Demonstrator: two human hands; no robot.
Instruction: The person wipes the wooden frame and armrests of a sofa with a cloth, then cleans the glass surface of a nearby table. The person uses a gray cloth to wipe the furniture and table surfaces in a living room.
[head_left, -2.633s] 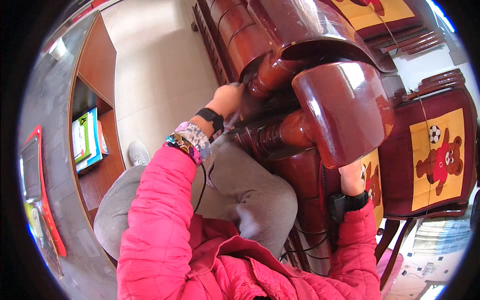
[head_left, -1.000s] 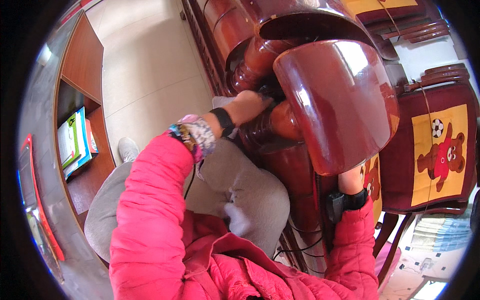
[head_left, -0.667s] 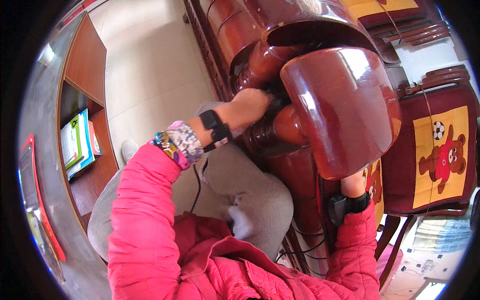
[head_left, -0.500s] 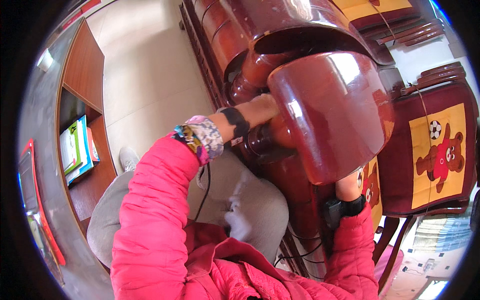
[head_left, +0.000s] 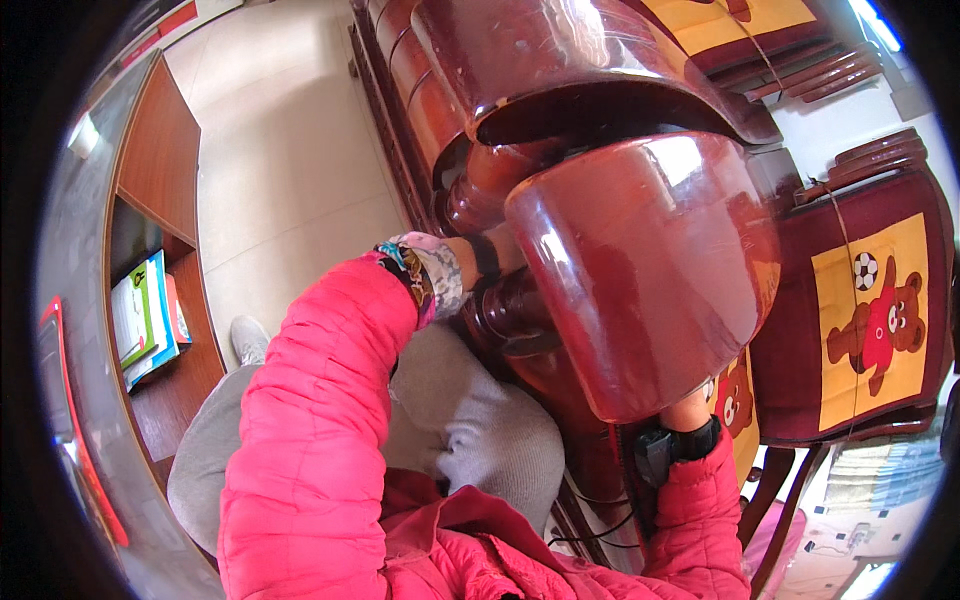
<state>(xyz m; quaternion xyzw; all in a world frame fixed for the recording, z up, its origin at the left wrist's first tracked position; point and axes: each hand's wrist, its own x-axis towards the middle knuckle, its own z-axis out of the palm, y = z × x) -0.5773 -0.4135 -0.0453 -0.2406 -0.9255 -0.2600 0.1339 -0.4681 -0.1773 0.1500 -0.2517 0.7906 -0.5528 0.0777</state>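
Head view looks down on a person in a pink jacket (head_left: 310,440) and grey trousers (head_left: 470,440), close against a glossy red-brown wooden armrest (head_left: 650,270) that fills the centre. The left forearm reaches toward 2 o'clock; its hand (head_left: 505,255) goes behind the armrest's near edge at the carved post (head_left: 510,320), so only the wrist with a dark band (head_left: 487,258) and a patterned cuff (head_left: 430,280) shows. Whether those fingers are curled or spread cannot be told. At 5 o'clock the right hand (head_left: 690,405) is tucked under the armrest's lower rim, touching it; its fingers are hidden too, so its grip cannot be told. A black wrist device (head_left: 675,445) sits just below it.

At 9 o'clock a brown shelf unit (head_left: 165,170) has an open compartment holding a few flat books (head_left: 145,320) with white, green and blue covers, stacked and leaning. At 3 o'clock a dark red seat cushion (head_left: 860,320) carries a yellow rectangular panel with a cartoon bear and a football. Another yellow panel lies at 1 o'clock. Pale tile floor (head_left: 290,170) runs at 11 o'clock.
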